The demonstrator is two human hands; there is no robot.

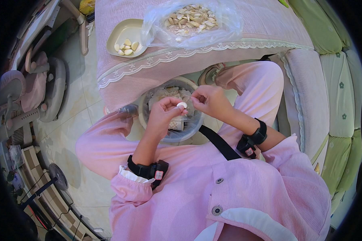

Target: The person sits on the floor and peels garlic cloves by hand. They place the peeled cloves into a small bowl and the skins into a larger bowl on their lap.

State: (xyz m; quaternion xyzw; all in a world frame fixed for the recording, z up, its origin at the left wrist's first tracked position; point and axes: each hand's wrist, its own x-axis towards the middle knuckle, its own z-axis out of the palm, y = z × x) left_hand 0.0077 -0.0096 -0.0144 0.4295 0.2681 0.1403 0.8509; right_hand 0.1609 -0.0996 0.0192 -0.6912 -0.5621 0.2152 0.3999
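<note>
My left hand (163, 116) pinches a white peeled garlic clove (182, 104) between thumb and fingertips. Close beside it on the right, my right hand (211, 101) has thumb and forefinger pressed together on what looks like a thin shred of garlic skin (187, 95). Both hands hover over a round waste bin (142, 116) lined with a clear bag. Papery skins (172, 91) and a patterned paper cup (176, 124) lie inside it, partly hidden by the hands. Several peeled cloves (128, 47) rest in a cream dish (114, 34) beyond the bin.
A clear plastic bag (229, 30) holding unpeeled cloves and loose skins (193, 19) lies spread on the lace-edged pink cloth (274, 27). Green cushions (335, 99) line the right side. At left stand a child's seat (52, 87) and a fan (58, 177) on the tiled floor (84, 180).
</note>
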